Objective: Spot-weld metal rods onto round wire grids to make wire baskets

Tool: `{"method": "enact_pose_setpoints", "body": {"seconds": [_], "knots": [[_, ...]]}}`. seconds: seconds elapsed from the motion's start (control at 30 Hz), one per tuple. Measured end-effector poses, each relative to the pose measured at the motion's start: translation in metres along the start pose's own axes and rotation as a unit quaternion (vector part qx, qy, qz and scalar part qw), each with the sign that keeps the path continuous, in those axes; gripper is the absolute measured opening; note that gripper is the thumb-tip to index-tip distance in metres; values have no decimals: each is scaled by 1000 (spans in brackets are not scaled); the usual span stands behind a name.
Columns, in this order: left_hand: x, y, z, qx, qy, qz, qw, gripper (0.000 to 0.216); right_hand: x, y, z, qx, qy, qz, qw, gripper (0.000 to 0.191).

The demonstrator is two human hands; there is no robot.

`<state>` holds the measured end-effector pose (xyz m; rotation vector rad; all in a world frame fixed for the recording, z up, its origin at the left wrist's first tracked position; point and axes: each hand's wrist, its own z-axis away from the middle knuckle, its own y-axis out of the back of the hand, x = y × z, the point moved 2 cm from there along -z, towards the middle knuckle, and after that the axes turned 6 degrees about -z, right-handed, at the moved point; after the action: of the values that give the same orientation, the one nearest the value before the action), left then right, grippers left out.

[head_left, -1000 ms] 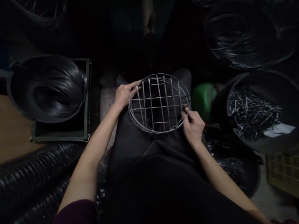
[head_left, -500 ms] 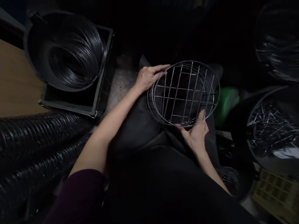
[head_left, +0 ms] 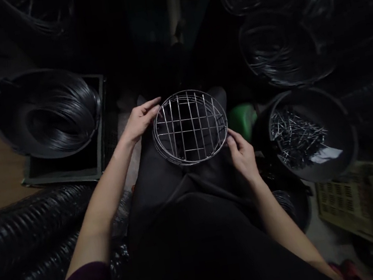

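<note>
A round wire grid [head_left: 181, 131] of crossed steel rods inside several stacked wire rings lies nearly flat, just above my dark-clothed lap [head_left: 185, 205]. My right hand [head_left: 243, 155] pinches its lower right rim between fingers and thumb. My left hand [head_left: 140, 121] stands open at the upper left, its fingertips right beside the rim. I cannot tell whether they touch it.
To the left, a black tub of coiled wire [head_left: 60, 116] sits on a dark crate [head_left: 98, 125]. To the right are a black tub of cut wire rods [head_left: 294, 138], a green object [head_left: 242, 122] and a yellow plastic crate [head_left: 346, 200]. Dark wire coils [head_left: 21, 230] lie lower left.
The grid has turned from tilted back to nearly flat and sits slightly lower left in view. My left hand has come off the rim and opened. The whole view has swung back.
</note>
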<state>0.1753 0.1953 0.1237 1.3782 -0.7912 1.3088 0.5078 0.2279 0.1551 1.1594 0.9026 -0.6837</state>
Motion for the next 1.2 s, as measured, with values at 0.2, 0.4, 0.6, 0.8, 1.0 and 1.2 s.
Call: {"method": "enact_pose_setpoints", "body": {"seconds": [0.2, 0.4, 0.6, 0.8, 1.0, 1.2], "knots": [[23, -2, -2, -32, -60, -163, 984, 52, -4, -18, -20, 26, -82, -186, 979, 60], [24, 0, -6, -52, -83, -273, 957, 45, -12, -17, -16, 37, -39, -112, 992, 52], [15, -8, -18, -38, -89, -283, 954, 40, -8, -13, -19, 2, -22, -31, 999, 54], [-8, -15, -14, 0, -108, -164, 980, 49, 9, -21, -14, 4, -5, -35, 999, 57], [-12, -19, -16, -2, -138, -155, 978, 50, 6, -23, 6, 79, 73, 107, 988, 51], [-14, -23, -18, -11, -125, -131, 983, 41, 2, -19, 42, -60, 118, 215, 968, 72]]}}
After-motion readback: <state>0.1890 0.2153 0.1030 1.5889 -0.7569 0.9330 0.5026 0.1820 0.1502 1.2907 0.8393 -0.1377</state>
